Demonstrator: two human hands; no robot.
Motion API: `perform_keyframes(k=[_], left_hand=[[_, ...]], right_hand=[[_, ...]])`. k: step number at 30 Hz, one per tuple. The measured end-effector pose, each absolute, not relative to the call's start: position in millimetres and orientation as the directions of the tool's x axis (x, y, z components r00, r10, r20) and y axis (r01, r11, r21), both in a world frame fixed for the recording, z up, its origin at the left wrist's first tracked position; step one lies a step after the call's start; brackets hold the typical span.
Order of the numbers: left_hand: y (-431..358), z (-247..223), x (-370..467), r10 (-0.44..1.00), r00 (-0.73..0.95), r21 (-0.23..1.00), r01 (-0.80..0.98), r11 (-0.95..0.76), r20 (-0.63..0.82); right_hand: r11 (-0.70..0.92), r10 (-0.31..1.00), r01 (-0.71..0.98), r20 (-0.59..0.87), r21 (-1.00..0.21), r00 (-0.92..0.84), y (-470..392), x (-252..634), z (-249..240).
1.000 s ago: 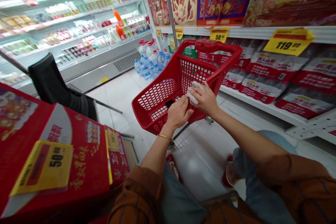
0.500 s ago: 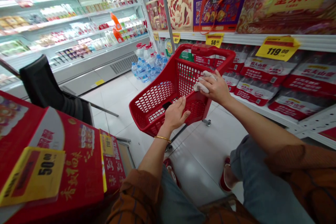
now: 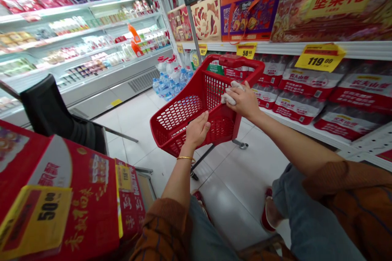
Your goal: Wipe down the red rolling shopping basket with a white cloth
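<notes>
A red plastic shopping cart point(image 3: 180, 113) with a lattice basket stands in front of me. My right hand point(image 3: 246, 101) has its fingers closed over a crumpled whitish cloth point(image 3: 230, 91) and presses it on the near side rim, close to the handle end. Further along that rim lies my left hand point(image 3: 197, 129), palm down, fingers stretched out and nothing in it. A gold bangle point(image 3: 185, 158) circles the left wrist. The red cart handle point(image 3: 237, 62) rises behind the right hand.
On the right, a white shelf point(image 3: 277, 47) carries gift boxes above packs of bottled water point(image 3: 301, 104). Blue-tinted bottles point(image 3: 168, 85) stand on the floor behind the cart. To the left are a black chair point(image 3: 45, 106), red boxes point(image 3: 92, 187) and a refrigerated display point(image 3: 116, 85).
The cart's handle end and both hands have shifted slightly left in view. The cloth stays under my right hand at the rim, and the left hand still rests on the basket's edge.
</notes>
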State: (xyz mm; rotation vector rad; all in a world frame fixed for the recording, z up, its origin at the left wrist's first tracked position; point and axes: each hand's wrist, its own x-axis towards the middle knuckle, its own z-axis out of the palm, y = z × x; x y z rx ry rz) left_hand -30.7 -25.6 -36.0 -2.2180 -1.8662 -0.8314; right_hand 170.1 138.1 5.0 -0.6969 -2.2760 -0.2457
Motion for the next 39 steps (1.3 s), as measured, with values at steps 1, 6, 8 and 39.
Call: perform_keyframes(k=[1, 6, 8, 39], left_hand=[[-25, -36, -33, 0.87, 0.078, 0.253, 0.941, -0.225, 0.487], [-24, -36, -36, 0.856, 0.026, 0.294, 0.933, -0.206, 0.517], [-25, -35, -36, 0.852, 0.018, 0.301, 0.931, -0.205, 0.524], [-27, -37, -34, 0.873, 0.025, 0.297, 0.935, -0.193, 0.487]], right_hand=[[0.846, 0.397, 0.532, 0.69, -0.02, -0.605, 132, 165, 3], [0.912, 0.298, 0.411, 0.667, 0.014, -0.683, 96, 130, -20], [0.92, 0.284, 0.391, 0.687, 0.0, -0.669, 87, 121, -30], [0.848, 0.365, 0.529, 0.756, -0.03, -0.543, 144, 190, -4]])
